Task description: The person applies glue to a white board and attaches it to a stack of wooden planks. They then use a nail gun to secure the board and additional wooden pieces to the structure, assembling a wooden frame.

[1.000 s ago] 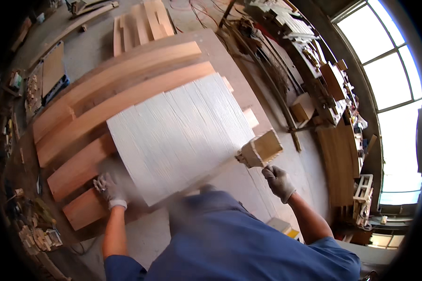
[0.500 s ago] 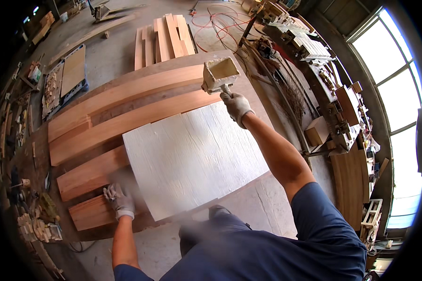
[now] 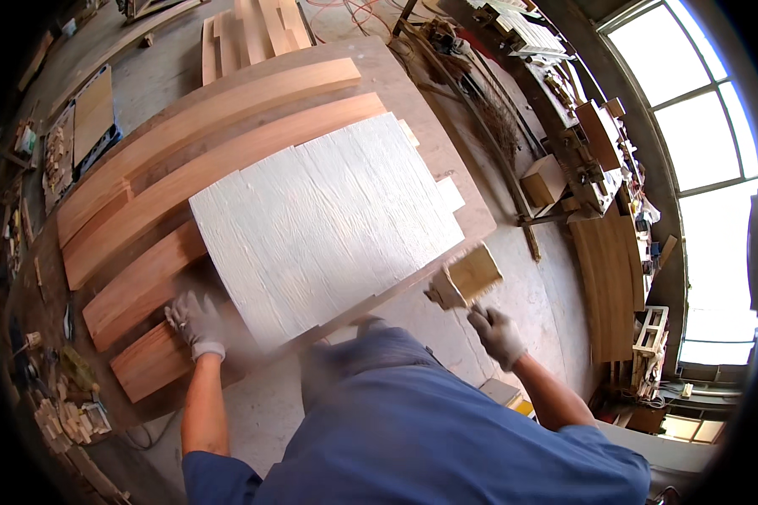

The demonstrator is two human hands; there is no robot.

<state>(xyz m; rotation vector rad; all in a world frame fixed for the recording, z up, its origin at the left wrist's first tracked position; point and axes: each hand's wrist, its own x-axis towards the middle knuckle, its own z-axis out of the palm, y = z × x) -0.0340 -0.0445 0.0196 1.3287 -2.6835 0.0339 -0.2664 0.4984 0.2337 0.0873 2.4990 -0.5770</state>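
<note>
Your grey-gloved left hand [image 3: 195,322] lies flat with fingers spread on a reddish-brown wooden plank [image 3: 143,284], holding nothing, just beside the near left corner of the white-painted rectangular wooden panel [image 3: 328,223]. That panel lies on a row of long curved reddish planks [image 3: 210,139] across the round brown counter [image 3: 472,215] (its painted face shows brush streaks running along the grain). To the right, past the panel's near right edge, your grey-gloved right hand [image 3: 495,332] has its grip closed around the handle of a wide flat wooden paintbrush [image 3: 465,278], held off the counter's edge, above the concrete floor [image 3: 531,295]. Farther right stands a cluttered workbench [image 3: 589,160] under tall windows [image 3: 707,126].
</note>
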